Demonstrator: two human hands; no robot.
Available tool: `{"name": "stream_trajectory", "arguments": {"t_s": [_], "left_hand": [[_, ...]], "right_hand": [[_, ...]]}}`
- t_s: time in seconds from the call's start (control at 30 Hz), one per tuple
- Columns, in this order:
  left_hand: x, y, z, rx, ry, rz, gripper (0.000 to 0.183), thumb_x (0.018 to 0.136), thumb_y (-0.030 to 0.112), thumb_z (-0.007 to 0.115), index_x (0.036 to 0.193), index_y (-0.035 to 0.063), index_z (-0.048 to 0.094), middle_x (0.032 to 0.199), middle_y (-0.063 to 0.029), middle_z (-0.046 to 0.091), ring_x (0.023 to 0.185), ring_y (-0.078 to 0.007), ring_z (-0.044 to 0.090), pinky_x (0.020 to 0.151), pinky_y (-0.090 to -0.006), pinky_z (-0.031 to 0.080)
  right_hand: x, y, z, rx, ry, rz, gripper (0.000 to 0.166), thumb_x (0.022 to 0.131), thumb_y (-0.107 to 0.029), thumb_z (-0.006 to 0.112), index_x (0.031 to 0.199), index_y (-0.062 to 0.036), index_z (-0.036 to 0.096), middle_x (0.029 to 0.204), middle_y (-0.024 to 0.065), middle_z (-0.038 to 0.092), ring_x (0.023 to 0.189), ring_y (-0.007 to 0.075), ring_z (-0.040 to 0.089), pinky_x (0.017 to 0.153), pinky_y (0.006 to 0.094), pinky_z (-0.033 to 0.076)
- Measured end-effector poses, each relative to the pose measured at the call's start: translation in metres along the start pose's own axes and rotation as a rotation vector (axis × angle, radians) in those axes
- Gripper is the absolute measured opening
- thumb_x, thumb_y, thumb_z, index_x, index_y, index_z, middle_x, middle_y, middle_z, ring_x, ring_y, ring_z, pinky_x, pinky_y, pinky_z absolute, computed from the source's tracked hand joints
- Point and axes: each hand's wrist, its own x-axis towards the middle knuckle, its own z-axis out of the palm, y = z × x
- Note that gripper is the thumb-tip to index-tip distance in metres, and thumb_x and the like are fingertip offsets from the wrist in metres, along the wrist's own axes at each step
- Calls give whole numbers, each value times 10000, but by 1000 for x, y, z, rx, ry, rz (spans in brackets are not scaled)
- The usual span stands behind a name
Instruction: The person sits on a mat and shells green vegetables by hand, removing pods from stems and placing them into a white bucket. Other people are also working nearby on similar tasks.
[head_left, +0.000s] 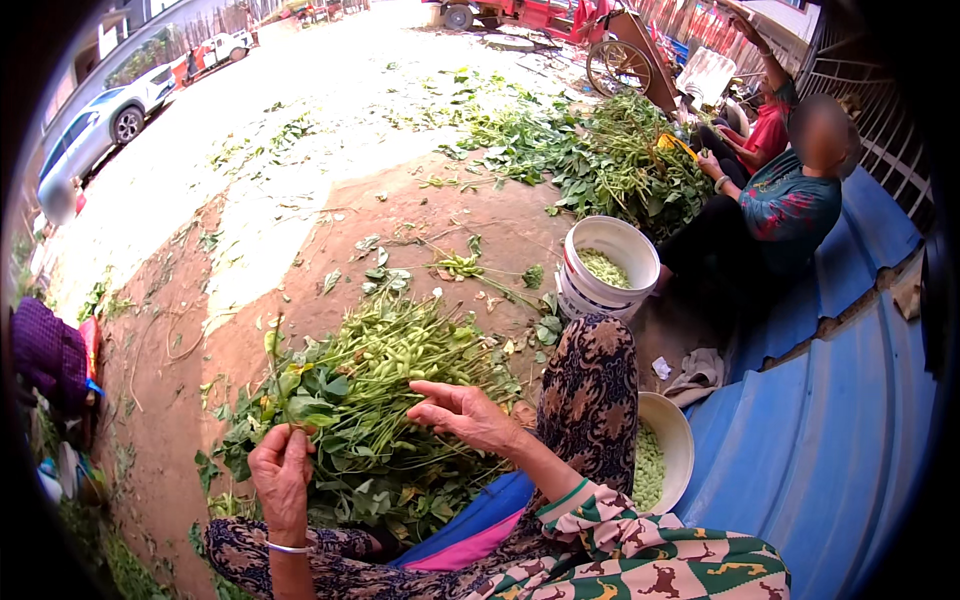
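My left hand (282, 469), with a bangle at the wrist, pinches a leafy green bean stalk (279, 375) upright between thumb and fingers. To its right my right hand (469, 418) hangs over the pile with fingers apart and nothing between them. Beneath both hands lies a heap of bean plants (397, 367) with green pods and leaves. A white bucket (679, 480) of shelled green beans (648, 469) stands beside my patterned trouser leg, to the right.
Another white bucket (574, 296) holding green beans stands ahead. At the right, two people sit by a larger heap of plants (630, 150). Blue corrugated metal sheets (795, 420) lie at my right. A purple cloth item (49, 356) is at far left; parked vehicles stand beyond.
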Motion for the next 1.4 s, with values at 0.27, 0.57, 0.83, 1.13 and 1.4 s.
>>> {"name": "stream_trajectory", "arguments": {"t_s": [0.27,0.57,0.83,1.13,1.4], "left_hand": [[-7,22,-249,1315,427,378,131,888,75,516,854,-52,505,779,-152,436,738,-311,482,672,-379,391],[27,0,-157,1212,-38,138,189,830,54,604,1007,8,556,897,-134,593,688,-250,566,655,-343,462],[96,-84,58,1046,-402,604,163,771,84,618,920,28,583,879,-130,558,895,-302,531,772,-386,463],[128,-146,95,1087,-331,550,260,745,82,591,997,67,532,969,-107,553,954,-314,514,766,-436,430],[111,-126,78,1123,-404,603,236,716,165,682,899,85,557,911,-84,546,921,-273,517,768,-408,398]], "right_hand": [[16,13,-10,71,206,135,380,946,-218,523,1287,-50,497,1047,32,643,827,82,594,715,232,495],[7,45,-1,-63,64,265,335,939,-158,512,1233,2,528,916,47,656,761,89,597,684,238,492],[7,55,-3,-206,57,266,332,928,-121,510,1229,19,520,854,60,655,745,100,607,691,246,514],[32,86,-36,-256,612,153,476,888,-150,574,1304,29,428,1203,148,568,902,150,608,686,257,514],[39,66,-21,-204,458,151,343,920,-298,556,987,30,632,782,55,647,641,103,609,555,240,480]]}}
